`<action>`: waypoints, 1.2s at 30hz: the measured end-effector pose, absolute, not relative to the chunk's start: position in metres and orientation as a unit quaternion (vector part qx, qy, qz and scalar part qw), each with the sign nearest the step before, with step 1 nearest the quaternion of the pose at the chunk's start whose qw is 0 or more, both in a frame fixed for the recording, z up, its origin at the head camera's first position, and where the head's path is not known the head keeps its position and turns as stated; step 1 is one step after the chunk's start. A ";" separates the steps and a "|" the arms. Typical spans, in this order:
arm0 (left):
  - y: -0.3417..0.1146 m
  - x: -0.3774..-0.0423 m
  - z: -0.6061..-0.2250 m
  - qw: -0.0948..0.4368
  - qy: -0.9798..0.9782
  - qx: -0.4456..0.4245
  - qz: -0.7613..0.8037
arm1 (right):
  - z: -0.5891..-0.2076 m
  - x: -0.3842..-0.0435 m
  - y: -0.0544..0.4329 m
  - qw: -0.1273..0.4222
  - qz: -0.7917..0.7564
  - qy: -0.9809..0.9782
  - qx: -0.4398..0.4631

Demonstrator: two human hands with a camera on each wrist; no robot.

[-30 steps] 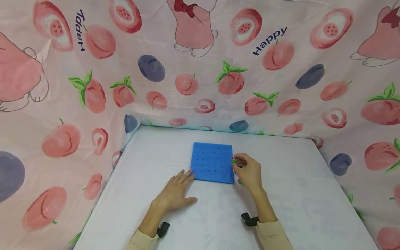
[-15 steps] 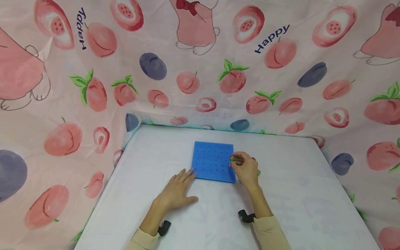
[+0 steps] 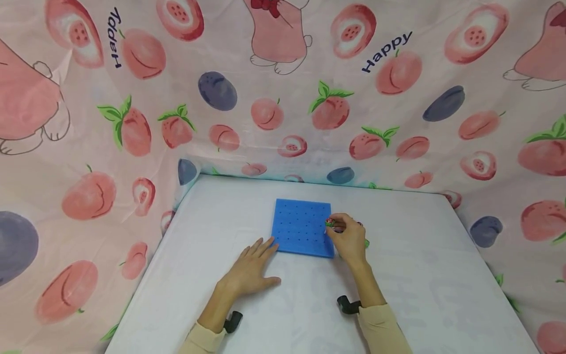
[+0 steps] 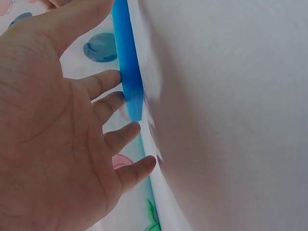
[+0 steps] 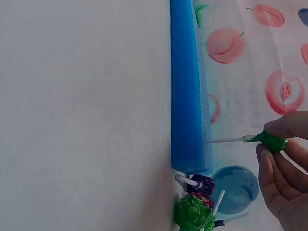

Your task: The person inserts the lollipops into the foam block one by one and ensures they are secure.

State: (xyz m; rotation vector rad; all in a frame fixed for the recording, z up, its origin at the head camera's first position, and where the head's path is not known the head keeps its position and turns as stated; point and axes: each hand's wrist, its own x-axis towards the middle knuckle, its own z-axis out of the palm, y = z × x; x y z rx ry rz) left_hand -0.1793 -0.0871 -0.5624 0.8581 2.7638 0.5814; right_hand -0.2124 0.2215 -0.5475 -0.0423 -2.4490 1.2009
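A square blue foam board (image 3: 296,221) with rows of small dark holes lies flat on the table. Over its right edge my right hand (image 3: 349,240) pinches a green-wrapped lollipop (image 5: 274,143) between thumb and fingers. In the right wrist view the lollipop's white stick (image 5: 226,140) meets the board's upper face; whether it sits in a hole I cannot tell. My left hand (image 3: 247,271) lies spread on the table, fingertips at the board's near left corner. In the left wrist view its fingers (image 4: 103,83) are straight beside the board's edge (image 4: 127,57).
Several more lollipops, green (image 5: 192,211) and dark purple (image 5: 202,185), lie on the table just right of the board, mostly hidden behind my right hand in the head view. A white cloth (image 3: 212,221) covers the table; a fruit-print curtain (image 3: 265,162) hangs behind.
My right hand has moved slightly left with the lollipop, from beside the board to over its right edge. More of the loose lollipops show behind it. The left hand stays put.
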 end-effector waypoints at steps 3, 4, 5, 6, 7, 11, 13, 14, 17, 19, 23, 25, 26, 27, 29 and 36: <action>-0.087 -0.179 -0.562 0.094 0.932 0.289 0.196 | -0.548 -0.212 0.222 0.205 0.430 -0.879 -0.012; -0.087 -0.179 -0.563 0.094 0.933 0.289 0.196 | -0.548 -0.212 0.222 0.206 0.431 -0.879 -0.010; -0.087 -0.179 -0.563 0.094 0.933 0.288 0.195 | -0.548 -0.212 0.222 0.207 0.430 -0.878 -0.009; -0.087 -0.179 -0.563 0.094 0.933 0.288 0.195 | -0.549 -0.212 0.222 0.209 0.430 -0.878 -0.007; -0.087 -0.179 -0.562 0.095 0.933 0.287 0.196 | -0.549 -0.212 0.222 0.211 0.430 -0.878 -0.004; -0.086 -0.180 -0.562 0.098 0.933 0.286 0.194 | -0.549 -0.213 0.223 0.215 0.429 -0.878 0.002; -0.085 -0.180 -0.562 0.098 0.933 0.286 0.195 | -0.549 -0.213 0.223 0.211 0.429 -0.878 0.005; -0.085 -0.180 -0.562 0.098 0.933 0.286 0.195 | -0.550 -0.212 0.223 0.208 0.430 -0.878 0.006; -0.085 -0.180 -0.562 0.099 0.933 0.285 0.197 | -0.551 -0.212 0.223 0.195 0.432 -0.881 0.005; -0.085 -0.179 -0.562 0.100 0.933 0.285 0.198 | -0.552 -0.211 0.222 0.188 0.432 -0.882 0.002; -0.086 -0.179 -0.562 0.100 0.933 0.284 0.197 | -0.553 -0.211 0.222 0.177 0.432 -0.884 -0.004; -0.086 -0.179 -0.562 0.100 0.932 0.285 0.199 | -0.553 -0.212 0.222 0.172 0.433 -0.885 -0.006; -0.086 -0.179 -0.562 0.100 0.932 0.285 0.198 | -0.553 -0.212 0.222 0.170 0.432 -0.885 -0.007; -0.086 -0.179 -0.562 0.099 0.932 0.286 0.198 | -0.552 -0.212 0.222 0.168 0.433 -0.886 -0.009; -0.086 -0.179 -0.563 0.098 0.932 0.287 0.196 | -0.551 -0.212 0.222 0.162 0.432 -0.887 -0.014; -0.086 -0.180 -0.562 0.098 0.932 0.287 0.198 | -0.549 -0.214 0.221 0.146 0.430 -0.890 -0.028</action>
